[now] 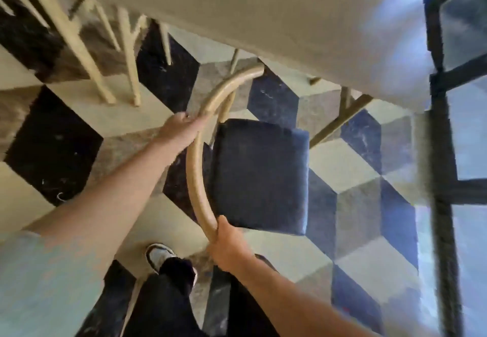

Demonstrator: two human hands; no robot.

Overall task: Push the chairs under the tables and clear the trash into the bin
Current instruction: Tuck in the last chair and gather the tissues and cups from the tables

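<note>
A chair with a curved light-wood back rail and a dark blue seat cushion stands on the floor in front of me. My left hand grips the upper part of the rail. My right hand grips its lower end, near the cushion's corner. The far end of the rail reaches the edge of a pale table top that fills the upper part of the view. The view is blurred with motion.
Pale wooden chair and table legs stand at the upper left under the table. The floor is a cube-pattern tile. A dark-framed glass wall runs along the right. My shoe is below the chair.
</note>
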